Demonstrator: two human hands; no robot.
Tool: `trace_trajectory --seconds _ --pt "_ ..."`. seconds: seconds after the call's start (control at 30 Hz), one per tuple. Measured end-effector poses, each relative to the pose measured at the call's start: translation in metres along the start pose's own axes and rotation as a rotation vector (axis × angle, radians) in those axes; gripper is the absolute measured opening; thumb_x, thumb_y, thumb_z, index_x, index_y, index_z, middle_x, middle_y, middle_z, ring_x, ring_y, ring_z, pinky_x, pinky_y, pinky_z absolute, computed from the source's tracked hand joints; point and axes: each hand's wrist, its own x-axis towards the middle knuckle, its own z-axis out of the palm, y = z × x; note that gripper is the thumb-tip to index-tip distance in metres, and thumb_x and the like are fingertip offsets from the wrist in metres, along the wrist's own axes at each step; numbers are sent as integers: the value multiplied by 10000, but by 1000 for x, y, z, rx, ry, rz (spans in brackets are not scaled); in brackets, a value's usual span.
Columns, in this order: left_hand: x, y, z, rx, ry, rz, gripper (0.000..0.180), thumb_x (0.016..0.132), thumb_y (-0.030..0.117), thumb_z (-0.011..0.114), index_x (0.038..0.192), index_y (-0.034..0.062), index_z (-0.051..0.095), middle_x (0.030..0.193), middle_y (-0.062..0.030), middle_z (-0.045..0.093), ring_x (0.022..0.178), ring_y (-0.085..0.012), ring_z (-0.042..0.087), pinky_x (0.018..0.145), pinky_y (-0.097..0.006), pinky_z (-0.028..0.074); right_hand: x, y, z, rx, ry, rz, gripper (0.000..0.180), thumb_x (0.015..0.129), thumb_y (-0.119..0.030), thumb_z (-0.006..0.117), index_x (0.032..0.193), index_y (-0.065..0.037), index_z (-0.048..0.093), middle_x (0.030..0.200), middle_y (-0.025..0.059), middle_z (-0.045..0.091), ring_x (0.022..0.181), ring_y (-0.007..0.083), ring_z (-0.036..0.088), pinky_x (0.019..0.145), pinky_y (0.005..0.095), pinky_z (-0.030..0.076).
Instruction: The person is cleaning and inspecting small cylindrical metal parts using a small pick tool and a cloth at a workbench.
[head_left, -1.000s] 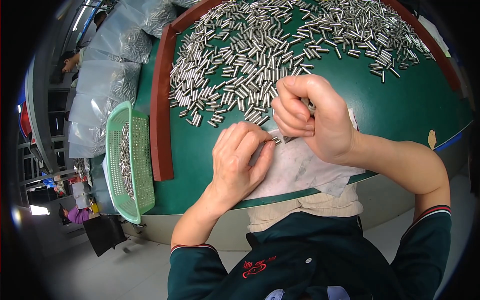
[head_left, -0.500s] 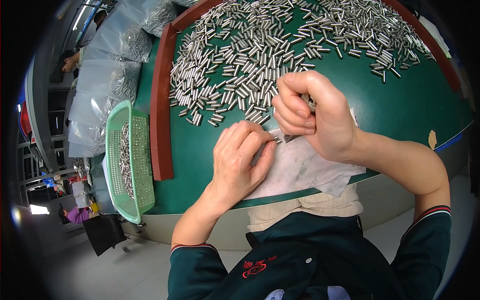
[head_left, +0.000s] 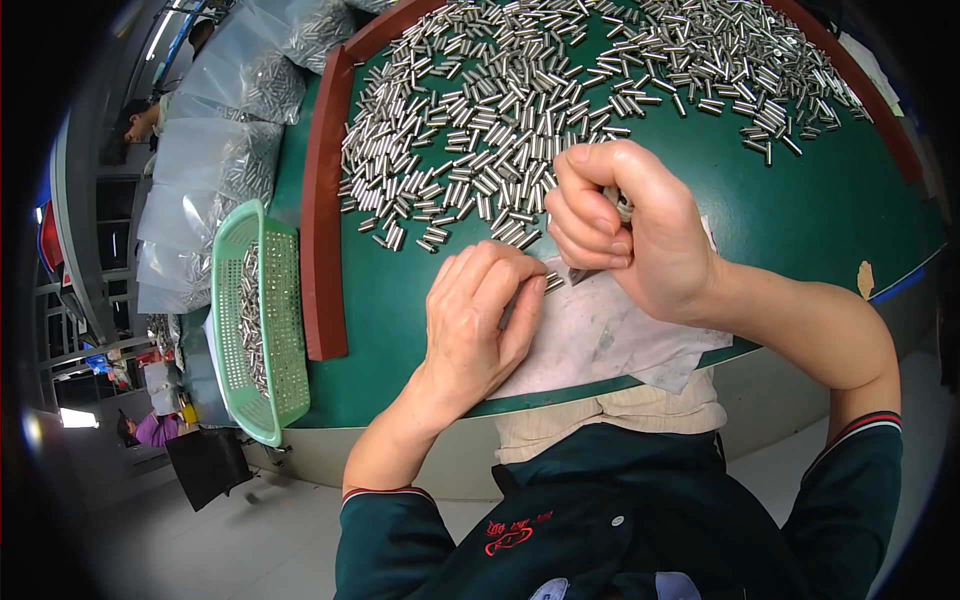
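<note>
Well, far out left of the left hand sit the clear plastic bags, metal pieces bunched inside. Nearer that hand, here's a pale green basket with more metal pieces lying in it, and between basket and hand runs a red-brown rail. And now the left hand itself: back uppermost, fingers bent, thumb close to the forefinger. Beyond it, a broad scatter of metal pins covers the green tabletop. Right by its thumb and forefinger, short metal pieces; pinched or merely touched, I cannot tell. Between the hands, a stained whitish cloth, with a dark grey tip just under the right fist. That's the right hand, fingers curled tight, thumb on top, around a pale object that's mostly hidden. Beyond it and rightward, a denser heap of pins; well right of the hand, another red-brown rail and, nearer, a tan flake.
</note>
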Motion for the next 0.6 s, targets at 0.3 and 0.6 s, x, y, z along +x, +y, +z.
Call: trace_trajectory --seconds 0.3,0.6 --pt "0 -1 -2 39 28 -30 129 676 -38 584 768 37 532 697 -65 527 597 -222 483 548 -308 350 1 1 -2 -1 -14 2 369 859 -226 300 507 -116 279 424 -34 254 401 62 191 404 214 185" --pt "0 -2 -3 48 34 -35 122 676 -35 586 760 36 533 695 -65 532 598 -225 483 548 -309 351 1 2 -5 48 -36 -30 323 824 -168 332 513 -90 286 437 -17 267 414 61 204 393 227 179"
